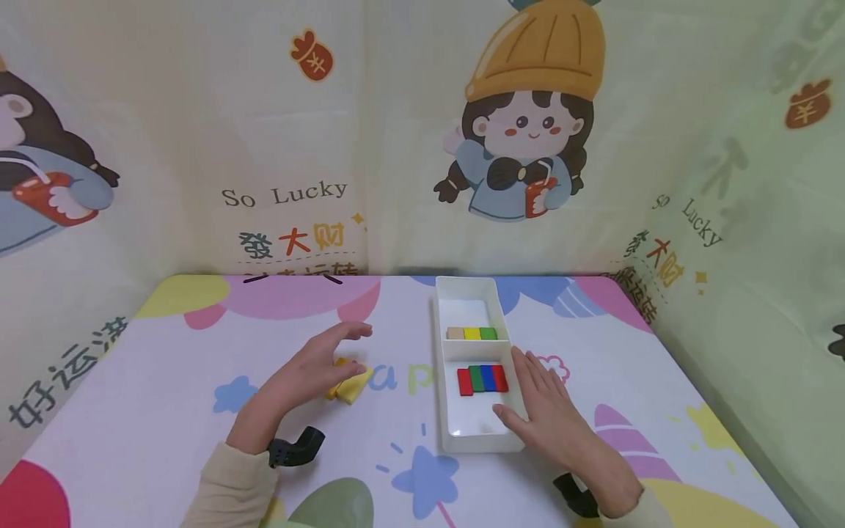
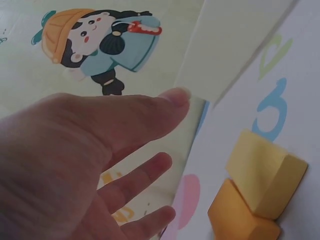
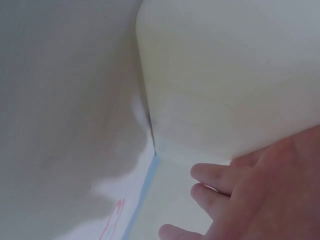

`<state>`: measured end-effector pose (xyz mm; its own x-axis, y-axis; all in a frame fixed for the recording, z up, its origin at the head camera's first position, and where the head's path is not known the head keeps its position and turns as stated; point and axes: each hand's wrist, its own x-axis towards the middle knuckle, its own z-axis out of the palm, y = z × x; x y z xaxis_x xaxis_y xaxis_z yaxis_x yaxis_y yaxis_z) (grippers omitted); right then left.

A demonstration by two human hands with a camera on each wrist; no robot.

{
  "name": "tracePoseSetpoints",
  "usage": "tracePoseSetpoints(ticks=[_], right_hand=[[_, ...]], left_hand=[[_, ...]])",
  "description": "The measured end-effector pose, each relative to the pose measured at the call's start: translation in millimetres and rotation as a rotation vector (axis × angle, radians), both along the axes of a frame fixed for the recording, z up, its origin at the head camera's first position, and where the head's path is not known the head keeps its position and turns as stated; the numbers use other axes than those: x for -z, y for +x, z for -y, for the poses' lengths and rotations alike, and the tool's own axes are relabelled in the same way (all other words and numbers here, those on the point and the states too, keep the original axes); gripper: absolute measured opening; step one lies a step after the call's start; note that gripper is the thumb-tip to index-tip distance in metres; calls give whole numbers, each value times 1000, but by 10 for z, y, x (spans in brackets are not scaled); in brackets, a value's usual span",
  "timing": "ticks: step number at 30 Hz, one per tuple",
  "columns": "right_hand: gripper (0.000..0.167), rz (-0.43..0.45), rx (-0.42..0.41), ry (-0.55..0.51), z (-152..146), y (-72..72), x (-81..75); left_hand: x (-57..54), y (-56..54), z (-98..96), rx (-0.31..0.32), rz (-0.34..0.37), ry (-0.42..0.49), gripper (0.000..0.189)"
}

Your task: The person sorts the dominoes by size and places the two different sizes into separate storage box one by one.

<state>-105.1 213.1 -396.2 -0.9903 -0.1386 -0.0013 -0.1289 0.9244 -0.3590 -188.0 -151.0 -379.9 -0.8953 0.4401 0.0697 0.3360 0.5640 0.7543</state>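
Observation:
My left hand (image 1: 322, 364) hovers over a pale yellow block (image 1: 354, 386) and an orange-yellow block (image 2: 240, 215), fingers apart and nothing held. The left wrist view shows a gap between that hand (image 2: 100, 150) and the two touching blocks. To the right stands a white two-compartment box (image 1: 444, 411). Straight fingers of my right hand (image 1: 551, 414) lie along the box's right side, the thumb reaching over its rim; whether they press on the wall I cannot tell. In the right wrist view the white wall (image 3: 215, 85) fills much of the picture beside the fingers.
Beige (image 1: 455, 334), yellow (image 1: 472, 334) and green (image 1: 488, 334) blocks sit against the divider in the far compartment. Several red, green and blue blocks (image 1: 488, 378) lie in a row in the near one. A printed cloth covers the table (image 1: 396, 315); printed curtains (image 1: 403, 147) stand behind.

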Motion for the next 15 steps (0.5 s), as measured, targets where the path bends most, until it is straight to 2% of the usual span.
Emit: tracePoseSetpoints(ticks=[6, 11, 15], right_hand=[[98, -11, -11, -1, -17, 11, 1], [98, -10, -9, -4, -29, 22, -18], [98, 5, -10, -4, -23, 24, -7]], left_hand=[[34, 1, 96, 33, -2, -16, 57], [46, 14, 115, 74, 84, -32, 62], [73, 23, 132, 76, 153, -57, 66]])
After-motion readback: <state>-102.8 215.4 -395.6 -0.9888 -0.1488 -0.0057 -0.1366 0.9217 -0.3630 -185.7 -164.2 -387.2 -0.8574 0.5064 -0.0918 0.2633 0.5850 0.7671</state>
